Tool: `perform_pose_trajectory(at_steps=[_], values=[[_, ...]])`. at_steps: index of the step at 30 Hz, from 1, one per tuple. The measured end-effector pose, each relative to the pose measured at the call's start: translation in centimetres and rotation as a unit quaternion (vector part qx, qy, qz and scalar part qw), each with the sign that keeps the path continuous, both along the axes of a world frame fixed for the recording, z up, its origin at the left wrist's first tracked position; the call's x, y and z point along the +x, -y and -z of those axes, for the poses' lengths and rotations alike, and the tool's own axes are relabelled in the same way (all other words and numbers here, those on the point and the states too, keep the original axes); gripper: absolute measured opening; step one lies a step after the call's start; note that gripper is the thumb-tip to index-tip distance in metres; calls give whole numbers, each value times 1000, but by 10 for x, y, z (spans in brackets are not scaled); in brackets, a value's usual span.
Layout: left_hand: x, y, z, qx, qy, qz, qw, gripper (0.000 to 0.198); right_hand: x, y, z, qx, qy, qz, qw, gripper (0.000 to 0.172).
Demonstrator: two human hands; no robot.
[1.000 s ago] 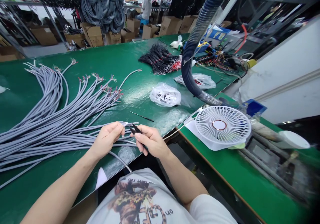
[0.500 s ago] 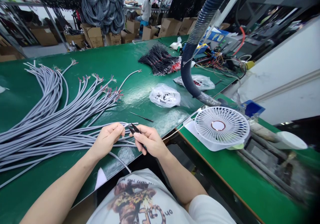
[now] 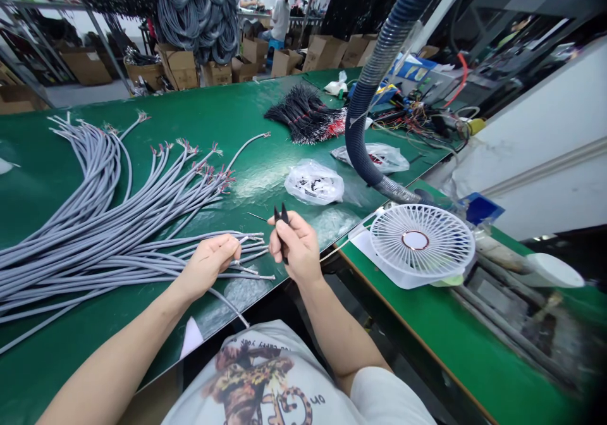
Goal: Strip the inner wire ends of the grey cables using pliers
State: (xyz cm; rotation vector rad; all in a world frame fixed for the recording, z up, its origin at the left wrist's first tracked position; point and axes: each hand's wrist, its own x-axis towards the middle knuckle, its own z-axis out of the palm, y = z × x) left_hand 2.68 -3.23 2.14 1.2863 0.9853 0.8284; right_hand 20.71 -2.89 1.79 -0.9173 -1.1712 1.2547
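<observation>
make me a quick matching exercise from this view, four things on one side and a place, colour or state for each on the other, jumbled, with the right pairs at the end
Things:
1. black snips
2. fan
3. loose grey cables
4. bundle of black wires

Descriptions:
A. spread over the left side of the green table
B. white, with a round slatted grille
C. toward the far side of the table, with red showing at one end
D. held in the right hand

Right pairs: 1-D, 2-B, 3-A, 4-C
</observation>
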Motion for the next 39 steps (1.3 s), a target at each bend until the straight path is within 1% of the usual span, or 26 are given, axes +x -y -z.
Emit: perform_pose_trajectory(at_steps=[2,3,4,6,9,11,13,15,17,18,19,20,21,23,25,26,27,28,29,31,33,34,36,37,38,39], values=[[1,0,-1,-3,0,0,1000,44,7,-4,-3,68,94,27,993,21],[1,0,-1,-2,0,0,1000,43,11,-5,-5,114,160,29,980,20],[0,0,0,0,-2,1,1000,43,13,-7,-7,167,228,24,959,18],[0,0,1,4,-7,8,1000,43,17,-9,-9,285,346,-5,894,17],[0,0,3,4,-15,18,1000,42,19,-13,-12,421,465,-40,778,23],[1,1,3,5,-21,20,1000,43,19,-15,-16,471,511,-41,718,24],[2,2,3,11,-30,25,999,45,18,-15,-22,508,535,-46,673,25],[3,2,1,20,-48,39,998,46,18,-14,-30,531,555,-68,637,28],[3,3,-1,33,-68,57,995,46,20,-13,-37,528,573,-106,618,29],[3,3,-2,40,-77,66,994,46,21,-13,-40,514,579,-130,619,28],[3,3,-4,46,-83,75,993,45,22,-15,-42,492,580,-157,630,25],[3,3,-5,52,-89,86,991,44,23,-17,-42,464,573,-184,650,22],[2,3,-6,58,-95,98,989,43,24,-21,-42,431,555,-211,680,18],[0,2,-8,77,-109,120,984,40,25,-29,-36,340,483,-257,765,13],[-2,3,-8,111,-126,123,978,39,21,-36,-25,206,366,-289,860,11],[-2,3,-8,132,-135,114,975,39,18,-38,-18,125,297,-299,898,10],[-2,3,-7,153,-144,96,973,37,14,-38,-11,41,224,-305,925,10],[-1,4,-6,173,-152,70,971,35,9,-36,-3,-39,150,-306,940,13],[0,4,-4,191,-157,37,968,33,5,-32,3,-103,80,-305,943,16],[2,5,-1,212,-155,-31,964,26,-3,-21,11,-173,-23,-300,938,19],[5,5,2,209,-136,-77,965,21,-5,-9,12,-172,-57,-281,942,20],[5,5,3,197,-125,-84,969,21,-3,-5,11,-149,-43,-258,954,20],[5,4,2,158,-102,-78,979,24,5,0,6,-57,54,-183,980,19],[5,3,1,136,-94,-69,984,27,10,0,3,8,127,-140,982,19],[4,2,0,115,-88,-59,988,29,16,-1,0,80,204,-106,970,19],[4,2,-1,98,-83,-50,991,31,22,-4,-3,153,279,-86,944,19]])
